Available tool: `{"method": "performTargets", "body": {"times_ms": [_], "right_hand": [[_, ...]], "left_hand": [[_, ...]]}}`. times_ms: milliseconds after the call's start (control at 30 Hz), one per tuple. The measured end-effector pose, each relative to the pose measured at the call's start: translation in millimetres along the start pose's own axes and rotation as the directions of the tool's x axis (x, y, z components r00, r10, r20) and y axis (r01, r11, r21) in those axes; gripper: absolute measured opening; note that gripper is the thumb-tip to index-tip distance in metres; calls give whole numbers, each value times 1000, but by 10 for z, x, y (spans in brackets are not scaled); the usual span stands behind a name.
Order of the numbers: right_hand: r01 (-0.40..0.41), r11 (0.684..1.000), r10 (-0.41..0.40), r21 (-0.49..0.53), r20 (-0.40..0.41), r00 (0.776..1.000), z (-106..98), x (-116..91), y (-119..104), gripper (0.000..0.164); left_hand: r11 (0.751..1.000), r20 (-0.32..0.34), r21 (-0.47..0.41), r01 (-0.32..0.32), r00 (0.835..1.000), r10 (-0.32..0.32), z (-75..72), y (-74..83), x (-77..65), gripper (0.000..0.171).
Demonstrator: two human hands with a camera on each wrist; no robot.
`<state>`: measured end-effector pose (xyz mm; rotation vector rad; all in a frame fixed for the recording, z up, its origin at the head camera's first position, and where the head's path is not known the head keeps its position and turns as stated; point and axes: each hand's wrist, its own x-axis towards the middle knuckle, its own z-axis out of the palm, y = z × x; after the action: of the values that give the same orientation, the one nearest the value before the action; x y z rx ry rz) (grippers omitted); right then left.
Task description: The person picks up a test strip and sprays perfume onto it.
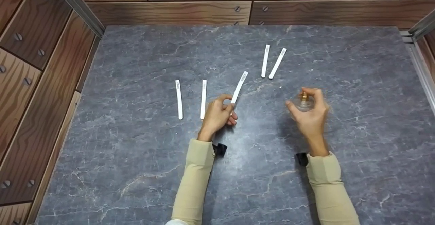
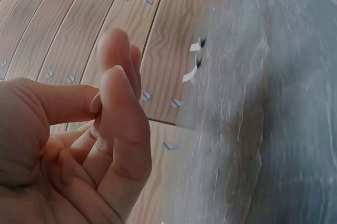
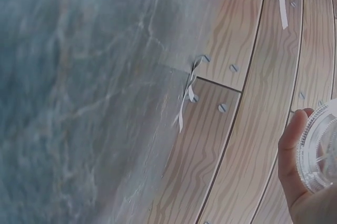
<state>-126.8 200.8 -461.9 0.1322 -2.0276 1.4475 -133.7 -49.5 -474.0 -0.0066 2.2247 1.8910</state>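
My left hand (image 1: 217, 114) pinches a white paper test strip (image 1: 240, 85) with small dark print at its upper end. The strip slants up and to the right, its rounded lower end (image 2: 95, 103) showing between the fingers in the left wrist view. To the right, my right hand (image 1: 312, 111) holds a clear glass perfume bottle (image 1: 304, 106) above the table, index finger at its gold spray top (image 1: 304, 96). In the right wrist view the bottle's round ribbed glass (image 3: 310, 150) is partly cut off by the frame edge.
Two white strips, one leftmost (image 1: 179, 99) and one beside my left hand (image 1: 204, 96), lie on the grey marbled table (image 1: 136, 157). Farther back lie two more, an upright one (image 1: 265, 60) and a slanted one (image 1: 278, 63). Wood-patterned panels (image 1: 170, 12) border the table.
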Motion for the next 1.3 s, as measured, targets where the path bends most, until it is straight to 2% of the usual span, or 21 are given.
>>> {"method": "performTargets", "body": {"times_ms": [233, 467, 667, 933, 1300], "right_hand": [[43, 998, -41, -47, 37, 998, 46, -10, 19, 43], [25, 996, -20, -87, 51, 998, 46, 10, 36, 41], [-21, 994, 28, -110, 64, 998, 78, 21, 23, 42], [15, 991, -7, -134, 59, 998, 112, 33, 33, 42], [-13, 989, 22, -150, 61, 998, 130, 50, 7, 41]], "left_hand": [[1000, 8, 7, -16, 1000, 16, 44, 6, -18, 24], [1000, 15, 0, -23, 1000, 23, 92, 7, -25, 25], [999, 23, 7, -44, 999, 43, 129, 20, -36, 26], [998, 28, -11, -58, 998, 58, 193, 92, -61, 26], [999, 43, -29, -43, 998, 45, 246, 105, -83, 26]]}}
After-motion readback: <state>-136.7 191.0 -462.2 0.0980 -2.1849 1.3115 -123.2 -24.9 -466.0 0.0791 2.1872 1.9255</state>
